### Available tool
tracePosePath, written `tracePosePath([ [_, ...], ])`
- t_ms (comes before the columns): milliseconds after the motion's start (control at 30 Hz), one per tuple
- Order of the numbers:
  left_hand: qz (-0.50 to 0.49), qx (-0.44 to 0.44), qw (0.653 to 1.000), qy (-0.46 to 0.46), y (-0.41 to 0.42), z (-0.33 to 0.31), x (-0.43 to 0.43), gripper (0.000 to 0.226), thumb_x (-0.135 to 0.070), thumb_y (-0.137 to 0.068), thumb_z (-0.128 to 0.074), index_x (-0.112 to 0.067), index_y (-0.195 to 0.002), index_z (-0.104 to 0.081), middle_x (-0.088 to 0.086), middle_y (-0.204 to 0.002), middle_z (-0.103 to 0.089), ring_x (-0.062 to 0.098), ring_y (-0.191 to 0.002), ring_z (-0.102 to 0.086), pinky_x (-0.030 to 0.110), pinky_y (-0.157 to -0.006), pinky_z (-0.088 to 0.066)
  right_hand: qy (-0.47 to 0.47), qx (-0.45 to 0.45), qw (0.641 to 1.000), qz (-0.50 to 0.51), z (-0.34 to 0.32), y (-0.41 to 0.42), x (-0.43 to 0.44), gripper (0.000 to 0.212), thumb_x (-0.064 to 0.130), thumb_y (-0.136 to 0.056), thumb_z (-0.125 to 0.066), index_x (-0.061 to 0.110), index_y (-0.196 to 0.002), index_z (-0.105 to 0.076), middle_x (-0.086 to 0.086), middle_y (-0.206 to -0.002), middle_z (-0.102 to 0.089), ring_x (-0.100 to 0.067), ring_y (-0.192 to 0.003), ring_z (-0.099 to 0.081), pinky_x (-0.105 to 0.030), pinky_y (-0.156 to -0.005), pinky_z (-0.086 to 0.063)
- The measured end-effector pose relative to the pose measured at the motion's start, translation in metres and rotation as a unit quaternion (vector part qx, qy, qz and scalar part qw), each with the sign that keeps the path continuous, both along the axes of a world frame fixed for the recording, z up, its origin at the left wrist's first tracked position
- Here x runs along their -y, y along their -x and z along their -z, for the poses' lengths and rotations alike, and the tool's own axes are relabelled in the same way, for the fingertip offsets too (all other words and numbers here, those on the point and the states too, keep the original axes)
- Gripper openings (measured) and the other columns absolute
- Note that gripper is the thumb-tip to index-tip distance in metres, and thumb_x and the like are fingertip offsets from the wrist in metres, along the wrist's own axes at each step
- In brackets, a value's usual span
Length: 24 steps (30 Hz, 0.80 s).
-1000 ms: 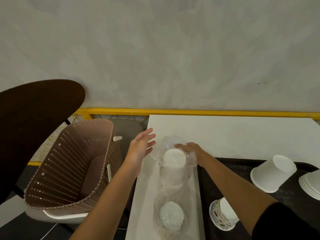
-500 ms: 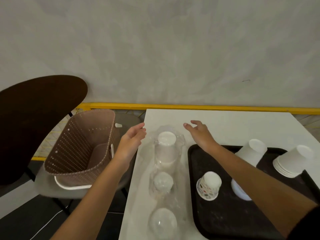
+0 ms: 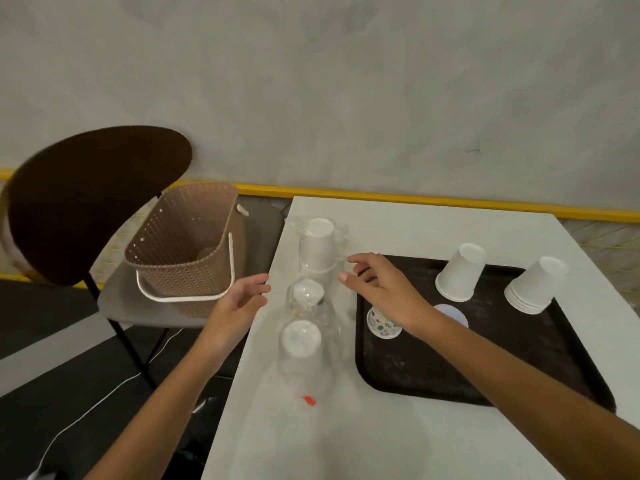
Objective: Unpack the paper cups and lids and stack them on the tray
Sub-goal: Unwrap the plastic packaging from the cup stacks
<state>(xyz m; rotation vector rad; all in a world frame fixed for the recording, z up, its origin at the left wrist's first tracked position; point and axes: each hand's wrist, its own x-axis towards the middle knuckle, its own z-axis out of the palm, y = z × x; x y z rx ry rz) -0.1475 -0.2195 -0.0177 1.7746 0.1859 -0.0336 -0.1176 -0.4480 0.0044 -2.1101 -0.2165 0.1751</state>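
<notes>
Three plastic-wrapped packs stand in a row along the table's left side: a far pack of white paper cups [image 3: 317, 247], a middle pack [image 3: 306, 296] and a near pack [image 3: 300, 341]. My left hand [image 3: 242, 299] hovers open just left of the middle pack. My right hand [image 3: 377, 289] hovers open to its right, over the black tray's [image 3: 485, 375] left edge. On the tray stand a printed cup [image 3: 382, 323], a white lid [image 3: 452, 315], an upturned white cup [image 3: 460, 273] and a stack of white cups [image 3: 535, 291].
A brown perforated basket [image 3: 188, 247] with a white handle sits on a chair seat left of the white table [image 3: 433, 230]. The chair's dark backrest [image 3: 93, 199] rises at far left. A yellow rail [image 3: 433, 200] runs along the grey wall behind.
Both hands have drawn back from the far cup pack toward me and now flank the middle pack. The camera has tilted, showing more of the tray and table.
</notes>
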Motion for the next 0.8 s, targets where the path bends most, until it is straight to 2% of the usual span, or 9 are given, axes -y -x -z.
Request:
tracePosePath([
  [167, 0.023, -0.007, 0.997, -0.070, 0.040, 0.025, 0.003, 0.042, 0.008, -0.088, -0.047, -0.023, -0.116, -0.052, -0.001, -0.117, -0.056, 0.015, -0.110, -0.053, 0.021, -0.088, -0.040, 0.036, -0.013, 0.997, -0.064, 0.023, 0.034, -0.009, 0.062, 0.047, -0.071, -0.072, 0.028, -0.124, -0.046, 0.009, -0.112, -0.052, -0.006, -0.103, -0.051, -0.023, -0.092, -0.045],
  [367, 0.039, -0.060, 0.991, -0.116, 0.059, 0.056, -0.006, 0.047, 0.001, -0.086, -0.058, -0.019, -0.128, -0.048, -0.003, -0.125, -0.052, 0.014, -0.113, -0.051, 0.025, -0.095, -0.038, 0.016, -0.034, 0.998, -0.059, 0.051, 0.061, -0.034, 0.086, 0.043, -0.066, -0.079, 0.023, -0.136, -0.034, 0.005, -0.131, -0.044, -0.009, -0.116, -0.044, -0.028, -0.103, -0.039],
  [500, 0.080, -0.089, 0.984, -0.133, 0.058, 0.073, -0.010, 0.054, -0.004, -0.084, -0.063, -0.019, -0.132, -0.044, -0.002, -0.133, -0.048, 0.013, -0.116, -0.048, 0.024, -0.096, -0.037, 0.043, -0.015, 0.999, -0.016, 0.061, 0.072, -0.051, 0.088, 0.045, -0.068, -0.077, 0.024, -0.138, -0.029, 0.005, -0.140, -0.038, -0.014, -0.126, -0.040, -0.034, -0.107, -0.037],
  [667, 0.140, -0.113, 0.974, -0.139, 0.050, 0.085, -0.013, 0.061, -0.011, -0.081, -0.069, -0.020, -0.134, -0.041, -0.003, -0.137, -0.045, 0.015, -0.120, -0.047, 0.020, -0.087, -0.036, 0.079, 0.001, 0.996, 0.030, 0.071, 0.077, -0.069, 0.080, 0.047, -0.068, -0.075, 0.022, -0.133, -0.035, 0.003, -0.131, -0.043, -0.013, -0.121, -0.042, -0.030, -0.103, -0.039],
  [800, 0.194, -0.113, 0.965, -0.133, 0.044, 0.087, -0.014, 0.060, -0.016, -0.081, -0.069, -0.022, -0.134, -0.041, -0.004, -0.133, -0.046, 0.011, -0.113, -0.048, 0.020, -0.086, -0.037, 0.112, -0.031, 0.993, 0.027, 0.075, 0.076, -0.076, 0.084, 0.049, -0.065, -0.077, 0.022, -0.133, -0.035, 0.000, -0.128, -0.041, -0.015, -0.120, -0.040, -0.033, -0.104, -0.039],
])
